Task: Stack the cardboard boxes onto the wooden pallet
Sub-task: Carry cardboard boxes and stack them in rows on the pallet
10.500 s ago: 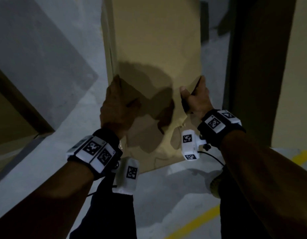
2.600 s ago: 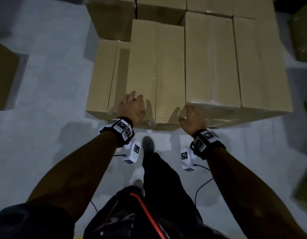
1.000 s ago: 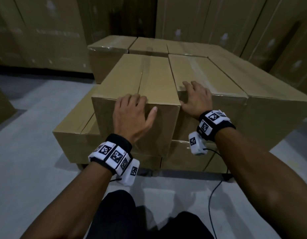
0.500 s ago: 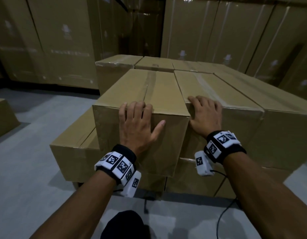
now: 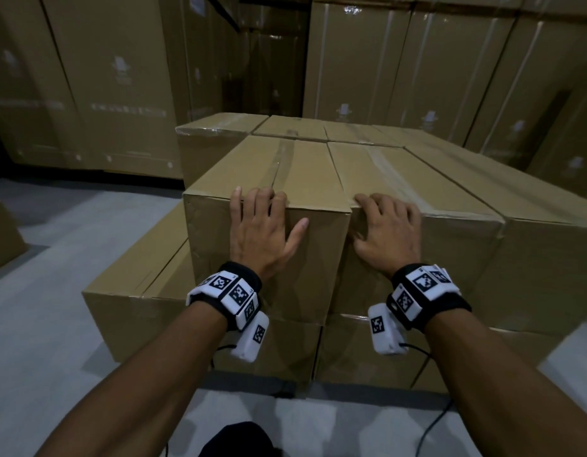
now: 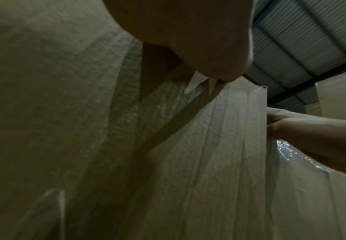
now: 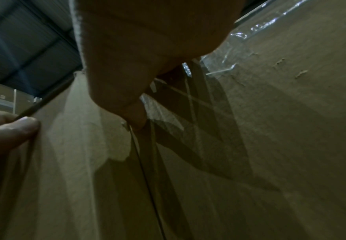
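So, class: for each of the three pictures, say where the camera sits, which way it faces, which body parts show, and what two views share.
Head: on the person's head, looking forward and down at the stacked boxes; both forearms, left hand and right hand show, pressed on the near end of the top box.
Left wrist: under the left palm, looking up along the box face; the right hand shows too.
Right wrist: under the right palm, looking up the cardboard; the left thumb shows.
Shared: each wrist view shows the opposite hand and the roof.

Two hands [image 5: 262, 232] rest on a stack of at least eight cardboard boxes [image 5: 285, 179]; more stand wrapped behind.
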Available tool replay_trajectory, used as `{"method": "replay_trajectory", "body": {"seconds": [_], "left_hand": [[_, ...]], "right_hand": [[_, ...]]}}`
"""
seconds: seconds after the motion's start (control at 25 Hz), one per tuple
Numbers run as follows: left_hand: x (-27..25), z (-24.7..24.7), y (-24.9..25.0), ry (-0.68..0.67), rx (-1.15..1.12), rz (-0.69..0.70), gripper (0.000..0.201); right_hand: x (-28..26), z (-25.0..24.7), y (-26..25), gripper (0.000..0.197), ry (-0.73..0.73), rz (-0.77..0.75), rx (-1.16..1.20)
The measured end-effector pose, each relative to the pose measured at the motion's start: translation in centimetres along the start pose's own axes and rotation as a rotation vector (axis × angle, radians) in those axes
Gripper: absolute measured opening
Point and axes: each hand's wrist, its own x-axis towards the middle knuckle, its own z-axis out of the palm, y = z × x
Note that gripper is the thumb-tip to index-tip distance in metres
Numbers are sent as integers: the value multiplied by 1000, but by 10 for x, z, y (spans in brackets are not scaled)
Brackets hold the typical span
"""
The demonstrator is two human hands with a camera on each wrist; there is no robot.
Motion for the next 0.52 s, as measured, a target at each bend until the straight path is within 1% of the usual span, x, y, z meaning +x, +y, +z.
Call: {"method": "replay_trajectory", "body": {"seconds": [0.24,0.52], "left_hand": [[15,12,-2,-42,-29,-14,53],[22,20,-1,-31,-35,-30,53]], "right_hand": [[0,5,0,65,7,7,-9],[1,8,0,66,24,15,-2]]}}
